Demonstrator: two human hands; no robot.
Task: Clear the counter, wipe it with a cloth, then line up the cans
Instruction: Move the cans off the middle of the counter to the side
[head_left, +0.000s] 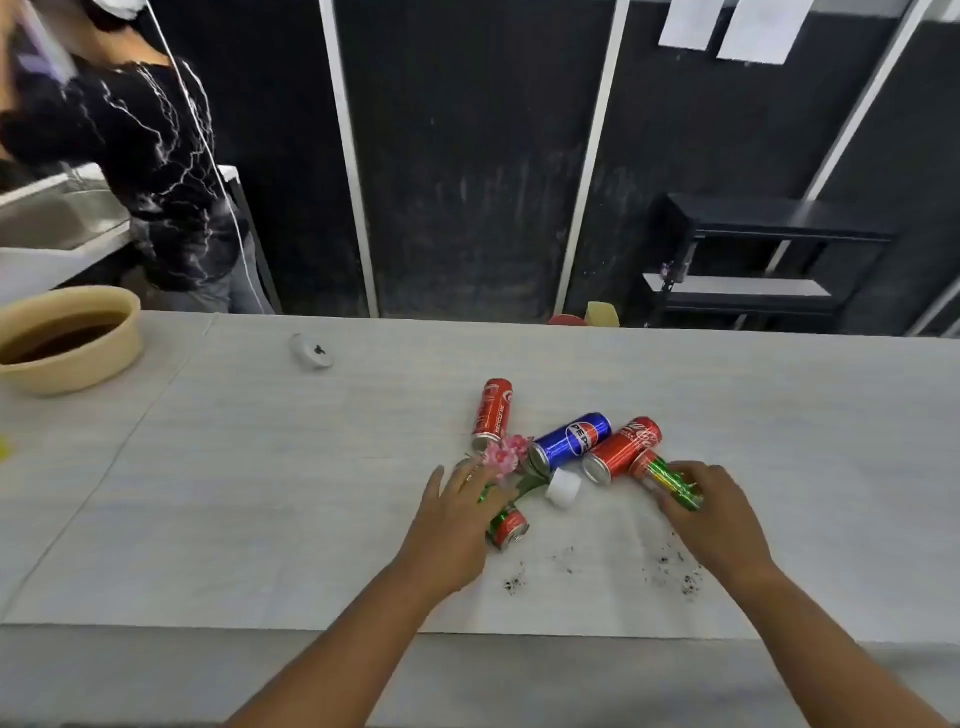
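Several cans lie on their sides on the white counter (260, 493): a red can (492, 413), a blue Pepsi can (571, 440), a red Coca-Cola can (621, 451), and two red-and-green cans. My right hand (714, 512) curls its fingers over one red-and-green can (662, 478). My left hand (457, 512) lies with fingers spread over the other red-and-green can (509, 527). A pink flower sprig (504, 457) and a small white cup (563, 488) lie among the cans. Dark crumbs (675, 571) dot the counter near my hands.
A tan bowl (78, 374) with dark contents sits at the counter's far left. A small white object (310, 352) lies toward the back. A person in a dark patterned top (156, 156) stands beyond the counter at left. A black shelf (753, 260) is behind at right.
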